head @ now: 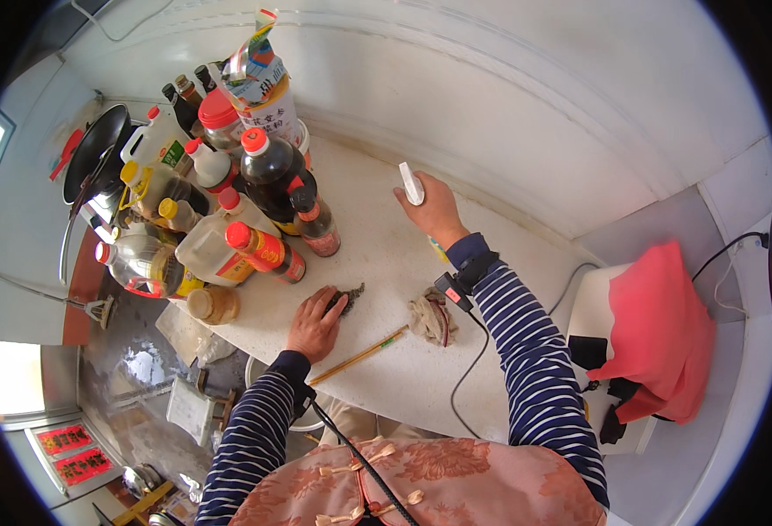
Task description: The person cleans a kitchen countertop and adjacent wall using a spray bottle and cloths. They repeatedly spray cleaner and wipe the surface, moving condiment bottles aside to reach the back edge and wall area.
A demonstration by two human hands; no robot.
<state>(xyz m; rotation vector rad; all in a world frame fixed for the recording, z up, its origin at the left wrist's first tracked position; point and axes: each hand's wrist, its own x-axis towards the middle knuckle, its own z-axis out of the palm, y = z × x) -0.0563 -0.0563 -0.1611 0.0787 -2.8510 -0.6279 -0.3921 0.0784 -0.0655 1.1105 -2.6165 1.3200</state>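
My left hand (316, 322) rests on the white countertop (386, 263), its fingers over a dark, mesh-like scouring pad (352, 301) that is partly hidden. Farther forward, my right hand (436, 205) grips what looks like a spray bottle, with its white trigger head (412, 184) showing above the fist. Most of the bottle is hidden; a yellow-green patch shows beneath the wrist. Between my forearms lies a crumpled beige cloth (431, 318) with a dark red edge. A pair of wooden chopsticks (358, 355) lies slantwise beside it, reaching towards the counter's front edge.
Several sauce and oil bottles (268, 253) crowd the counter's left side, with a brown-filled jar (213, 304) near the edge. A black wok (97, 154) leans behind them. At right, a red cloth (655, 335) covers a white appliance. Cables run from both wrists.
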